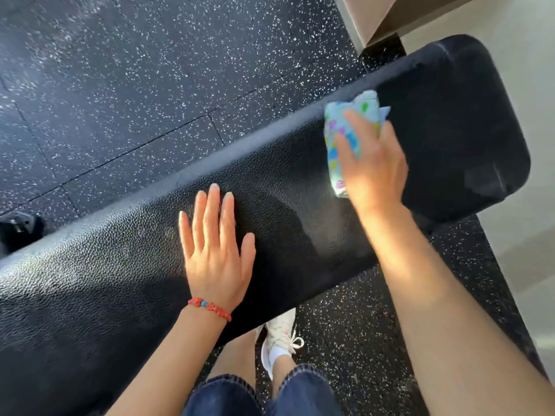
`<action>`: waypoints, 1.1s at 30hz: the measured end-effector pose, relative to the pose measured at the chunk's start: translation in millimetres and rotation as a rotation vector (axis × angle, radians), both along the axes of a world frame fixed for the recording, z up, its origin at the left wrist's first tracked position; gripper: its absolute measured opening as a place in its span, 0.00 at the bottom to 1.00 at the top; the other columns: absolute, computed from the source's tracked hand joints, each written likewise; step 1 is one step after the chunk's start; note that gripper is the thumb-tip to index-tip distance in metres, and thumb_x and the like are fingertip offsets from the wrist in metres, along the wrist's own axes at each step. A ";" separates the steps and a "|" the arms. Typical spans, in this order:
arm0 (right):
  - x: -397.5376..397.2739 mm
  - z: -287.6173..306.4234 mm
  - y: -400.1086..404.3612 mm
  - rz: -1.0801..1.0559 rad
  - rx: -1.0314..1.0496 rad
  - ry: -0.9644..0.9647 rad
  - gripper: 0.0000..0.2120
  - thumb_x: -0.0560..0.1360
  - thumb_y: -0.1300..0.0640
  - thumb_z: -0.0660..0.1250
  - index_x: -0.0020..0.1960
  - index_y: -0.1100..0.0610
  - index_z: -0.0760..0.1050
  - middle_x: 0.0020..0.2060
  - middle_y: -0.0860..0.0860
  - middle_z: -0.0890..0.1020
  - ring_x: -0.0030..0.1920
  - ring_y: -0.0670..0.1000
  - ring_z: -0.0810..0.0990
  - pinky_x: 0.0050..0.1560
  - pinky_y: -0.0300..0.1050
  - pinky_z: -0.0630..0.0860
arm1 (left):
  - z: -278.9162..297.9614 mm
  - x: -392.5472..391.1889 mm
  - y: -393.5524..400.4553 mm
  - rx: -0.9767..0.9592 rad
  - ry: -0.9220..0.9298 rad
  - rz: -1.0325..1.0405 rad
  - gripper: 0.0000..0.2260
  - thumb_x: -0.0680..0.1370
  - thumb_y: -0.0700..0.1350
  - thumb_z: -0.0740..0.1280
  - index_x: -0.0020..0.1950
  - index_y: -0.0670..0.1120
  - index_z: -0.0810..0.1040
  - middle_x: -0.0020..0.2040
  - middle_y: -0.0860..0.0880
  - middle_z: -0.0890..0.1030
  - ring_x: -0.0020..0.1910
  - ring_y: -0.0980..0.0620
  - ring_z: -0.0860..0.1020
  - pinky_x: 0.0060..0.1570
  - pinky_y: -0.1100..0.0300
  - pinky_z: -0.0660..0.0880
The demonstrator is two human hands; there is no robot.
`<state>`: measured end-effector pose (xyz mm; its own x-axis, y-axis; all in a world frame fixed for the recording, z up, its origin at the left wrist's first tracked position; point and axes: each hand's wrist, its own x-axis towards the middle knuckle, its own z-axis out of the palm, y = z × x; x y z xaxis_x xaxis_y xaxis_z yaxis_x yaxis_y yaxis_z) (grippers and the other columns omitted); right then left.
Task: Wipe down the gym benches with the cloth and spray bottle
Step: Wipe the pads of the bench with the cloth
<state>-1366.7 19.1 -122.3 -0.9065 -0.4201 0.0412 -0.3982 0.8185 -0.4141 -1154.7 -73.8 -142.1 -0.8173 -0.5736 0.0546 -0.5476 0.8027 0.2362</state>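
Speckled rubber floor (120, 85), black bench (300, 190). Wiping step: right hand (372, 163) presses cloth (339, 127) flat; left hand (216, 250) splayed, empty, bracing. Next, likely sweep toward unwiped end; spray bottle unseen.

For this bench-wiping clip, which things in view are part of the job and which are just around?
Part of the job:
bench pad
patterned cloth, pressed to the pad under the right hand
left hand, flat on the pad

Just around:
speckled rubber floor
red bracelet
white sneaker

No spray bottle is in view.
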 end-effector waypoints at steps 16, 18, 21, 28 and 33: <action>-57.5 -2.1 32.5 0.000 0.038 -0.028 0.18 0.76 0.51 0.63 0.65 0.51 0.72 0.52 0.62 0.75 0.51 0.62 0.74 0.43 0.52 0.71 | -9.9 -59.7 21.2 -0.012 -0.107 -0.049 0.27 0.78 0.52 0.56 0.74 0.40 0.61 0.74 0.40 0.62 0.74 0.43 0.56 0.72 0.43 0.49; -46.6 -2.3 29.6 -0.002 0.002 -0.020 0.17 0.76 0.52 0.64 0.63 0.53 0.74 0.50 0.63 0.75 0.49 0.63 0.75 0.41 0.52 0.72 | -9.2 -60.2 22.3 -0.019 -0.118 -0.042 0.27 0.78 0.51 0.56 0.74 0.40 0.61 0.74 0.39 0.62 0.73 0.42 0.56 0.72 0.43 0.49; -14.6 -1.0 26.8 0.170 -0.057 0.018 0.15 0.73 0.52 0.64 0.57 0.55 0.78 0.40 0.61 0.77 0.38 0.61 0.77 0.30 0.47 0.73 | -8.5 -61.3 23.3 -0.016 -0.114 -0.034 0.27 0.77 0.51 0.56 0.73 0.40 0.61 0.73 0.39 0.63 0.73 0.42 0.57 0.71 0.43 0.49; -69.7 -2.7 63.9 0.107 -0.001 0.017 0.17 0.74 0.49 0.64 0.60 0.52 0.76 0.46 0.63 0.78 0.44 0.64 0.78 0.38 0.51 0.75 | 3.5 -90.7 50.2 0.020 -0.052 -0.018 0.26 0.77 0.50 0.56 0.73 0.42 0.62 0.74 0.41 0.63 0.73 0.42 0.56 0.72 0.44 0.47; -66.7 -3.0 71.8 -0.033 -0.038 0.005 0.17 0.74 0.52 0.65 0.62 0.55 0.75 0.50 0.64 0.77 0.47 0.64 0.77 0.41 0.51 0.73 | -6.6 -105.3 63.5 0.027 -0.148 -0.058 0.26 0.78 0.51 0.55 0.75 0.45 0.59 0.75 0.44 0.60 0.74 0.44 0.54 0.72 0.43 0.47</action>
